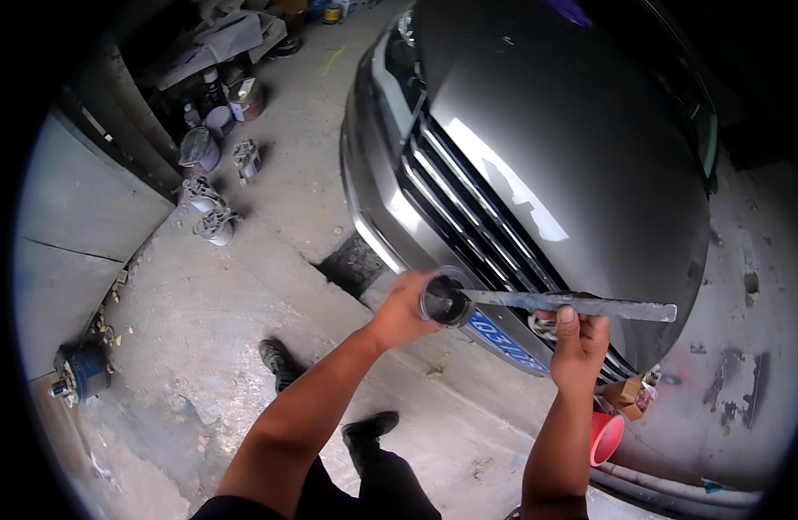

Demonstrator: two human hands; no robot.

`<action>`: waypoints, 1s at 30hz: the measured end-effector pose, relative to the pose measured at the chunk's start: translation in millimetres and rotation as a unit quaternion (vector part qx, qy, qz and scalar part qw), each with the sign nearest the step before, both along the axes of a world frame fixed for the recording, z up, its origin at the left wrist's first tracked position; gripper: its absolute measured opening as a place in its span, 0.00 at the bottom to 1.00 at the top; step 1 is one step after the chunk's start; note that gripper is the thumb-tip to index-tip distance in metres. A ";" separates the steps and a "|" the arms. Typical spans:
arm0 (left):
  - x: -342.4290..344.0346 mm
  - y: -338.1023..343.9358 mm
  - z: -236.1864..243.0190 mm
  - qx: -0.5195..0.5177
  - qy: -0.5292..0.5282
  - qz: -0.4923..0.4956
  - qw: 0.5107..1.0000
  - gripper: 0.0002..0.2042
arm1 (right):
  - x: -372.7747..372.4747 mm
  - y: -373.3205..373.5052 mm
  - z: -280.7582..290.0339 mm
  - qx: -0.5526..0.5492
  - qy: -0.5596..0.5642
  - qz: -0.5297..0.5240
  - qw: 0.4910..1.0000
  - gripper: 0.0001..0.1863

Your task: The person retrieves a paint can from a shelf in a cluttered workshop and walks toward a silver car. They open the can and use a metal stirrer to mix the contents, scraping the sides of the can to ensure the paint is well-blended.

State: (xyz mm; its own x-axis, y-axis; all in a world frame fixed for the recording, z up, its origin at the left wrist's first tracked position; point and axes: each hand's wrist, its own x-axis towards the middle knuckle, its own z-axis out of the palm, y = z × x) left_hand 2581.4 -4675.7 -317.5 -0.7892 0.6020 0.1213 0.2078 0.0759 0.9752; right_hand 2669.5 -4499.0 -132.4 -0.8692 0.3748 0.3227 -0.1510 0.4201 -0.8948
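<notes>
My left hand (pixel 397 314) is wrapped round a small cup (pixel 446 300) with dark liquid inside, held in front of the car's bumper. Between the thumb and fingers of my right hand (pixel 576 348) is a long flat mixing stick (pixel 628 308), grey and stained. Its thin left end reaches over the rim into the cup, while the wide end sticks out to the right past my hand. How deep the tip goes into the liquid I cannot tell. Beyond both hands stands a dark grey car (pixel 581 156) with chrome grille bars (pixel 468 195).
Several paint-spattered cans and tubs (pixel 199 149) stand on the concrete floor at the left. A square hole (pixel 351 264) opens in the floor by the bumper. At lower right are a red bucket (pixel 605 439) and a cardboard box (pixel 626 397). A blue canister (pixel 84 373) sits far left.
</notes>
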 end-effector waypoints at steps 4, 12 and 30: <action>-36.9 -72.5 -16.2 0.013 -0.063 -0.003 0.998 0.43 | -85.5 -75.8 -4.6 0.157 -0.071 0.135 0.976 0.05; -90.0 -211.1 -22.1 0.028 -0.031 0.015 0.999 0.43 | -232.4 -219.2 -58.5 0.133 -0.094 0.354 0.921 0.13; -140.7 -409.2 -125.9 0.022 -0.180 0.552 0.814 0.40 | -405.5 -315.8 -352.6 0.022 -0.477 0.311 0.822 0.15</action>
